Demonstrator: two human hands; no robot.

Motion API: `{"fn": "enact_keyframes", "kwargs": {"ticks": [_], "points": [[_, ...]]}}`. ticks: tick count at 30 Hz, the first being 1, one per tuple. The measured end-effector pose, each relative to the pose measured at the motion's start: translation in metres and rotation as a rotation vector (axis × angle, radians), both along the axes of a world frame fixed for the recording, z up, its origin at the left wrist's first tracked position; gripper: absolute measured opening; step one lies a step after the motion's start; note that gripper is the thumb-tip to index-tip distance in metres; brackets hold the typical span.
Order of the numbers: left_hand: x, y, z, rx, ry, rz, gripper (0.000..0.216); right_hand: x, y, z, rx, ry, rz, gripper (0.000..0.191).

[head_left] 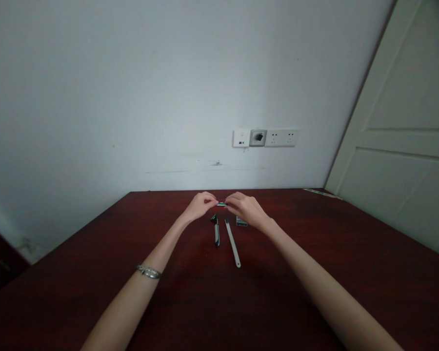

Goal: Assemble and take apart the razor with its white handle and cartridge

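Note:
My left hand (200, 204) and my right hand (246, 208) meet above the far middle of the dark red table (95, 273). Both pinch a small green flat piece (221, 204) between their fingertips, one at each end. Just below the hands a dark razor-like handle (216, 231) lies on the table. Beside it lies a long pale handle (233, 243). A small greenish piece (241, 222) sits under my right hand, partly hidden by it.
A white wall rises behind the table, with a row of wall sockets (265, 138). A pale door (406, 146) stands at the right. A thin light strip (322, 193) lies at the table's far right corner. A bracelet (148, 271) is on my left wrist.

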State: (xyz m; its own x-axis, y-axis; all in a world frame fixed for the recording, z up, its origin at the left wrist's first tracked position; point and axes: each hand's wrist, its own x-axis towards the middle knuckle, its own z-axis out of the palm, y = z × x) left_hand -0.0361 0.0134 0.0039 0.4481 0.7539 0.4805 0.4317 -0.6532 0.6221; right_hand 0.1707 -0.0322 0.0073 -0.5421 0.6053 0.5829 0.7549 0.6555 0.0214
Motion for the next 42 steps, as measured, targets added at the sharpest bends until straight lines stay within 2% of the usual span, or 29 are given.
{"fn": "enact_keyframes", "kwargs": {"ticks": [15,19,22,27,31,35,42], "points": [[-0.001,-0.001,-0.002,-0.154,-0.012,-0.059,0.018,-0.005,-0.002,0.004,-0.006,-0.04,0.048,0.015],[-0.004,-0.005,0.001,-0.208,-0.052,-0.047,0.024,0.0,0.001,0.005,-0.052,-0.01,0.044,0.013],[-0.013,-0.003,0.001,-0.276,-0.102,-0.005,0.031,0.015,0.009,0.003,-0.141,0.029,0.019,0.01],[-0.035,0.014,-0.015,-0.38,-0.142,0.117,0.036,0.049,0.029,-0.013,-0.399,0.025,-0.075,0.012],[-0.046,0.026,-0.031,-0.42,-0.1,0.192,0.034,0.066,0.04,-0.032,-0.515,0.008,-0.143,0.011],[-0.048,0.028,-0.035,-0.433,-0.1,0.209,0.033,0.072,0.044,-0.043,-0.559,0.008,-0.166,0.013],[-0.047,0.026,-0.033,-0.43,-0.112,0.21,0.033,0.069,0.044,-0.047,-0.543,-0.012,-0.15,0.012]]}}
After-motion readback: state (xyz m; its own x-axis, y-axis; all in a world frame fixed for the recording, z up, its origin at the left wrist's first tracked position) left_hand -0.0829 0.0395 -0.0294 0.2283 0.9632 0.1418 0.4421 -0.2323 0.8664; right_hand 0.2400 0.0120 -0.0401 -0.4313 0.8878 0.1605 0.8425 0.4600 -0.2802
